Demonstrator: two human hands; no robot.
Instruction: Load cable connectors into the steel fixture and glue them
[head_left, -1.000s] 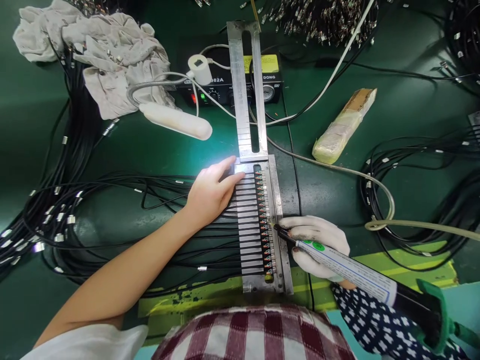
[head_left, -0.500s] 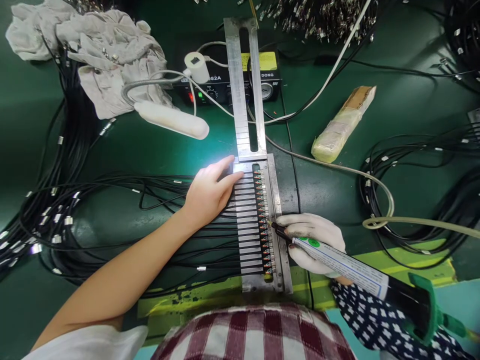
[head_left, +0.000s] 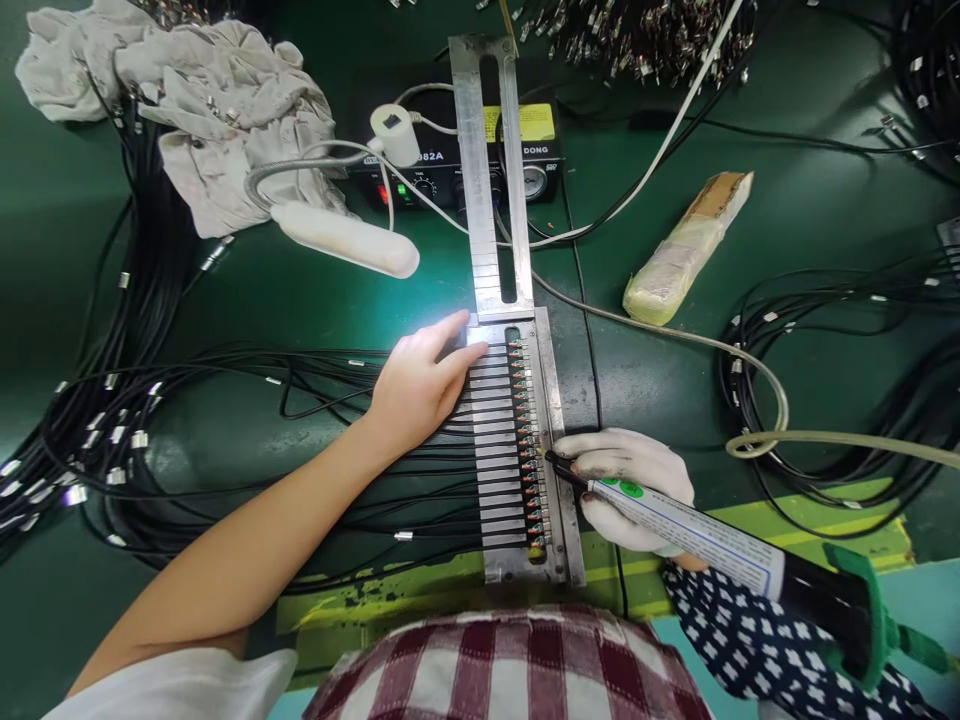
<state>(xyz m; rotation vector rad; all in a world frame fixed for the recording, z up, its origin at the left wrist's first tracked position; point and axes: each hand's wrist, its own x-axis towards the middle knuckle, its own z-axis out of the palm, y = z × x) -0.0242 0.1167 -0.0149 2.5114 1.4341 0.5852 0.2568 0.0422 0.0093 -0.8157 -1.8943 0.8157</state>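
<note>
A metal fixture [head_left: 559,400] lies on the green bench and holds a row of several black cables [head_left: 420,480] with red-tipped connectors [head_left: 525,440]. My bare left hand [head_left: 420,385] rests flat on the fixture's upper left, fingers stretched out over the slats. My gloved right hand [head_left: 626,485] grips a white dispensing syringe [head_left: 690,535] like a pen. Its dark tip touches the connector row about midway down. A tan hose [head_left: 825,440] and a green fitting [head_left: 866,610] trail from the syringe's rear.
A black dispenser controller [head_left: 450,170] stands behind the fixture beside a gooseneck lamp [head_left: 345,240]. Crumpled grey cloth [head_left: 202,100] lies at the back left. A wrapped block [head_left: 686,250] sits at the right. Black cable bundles [head_left: 90,430] spread left and right [head_left: 855,380].
The syringe tip has stayed at about the same mid-row connector, shifting only slightly. My left hand has not moved.
</note>
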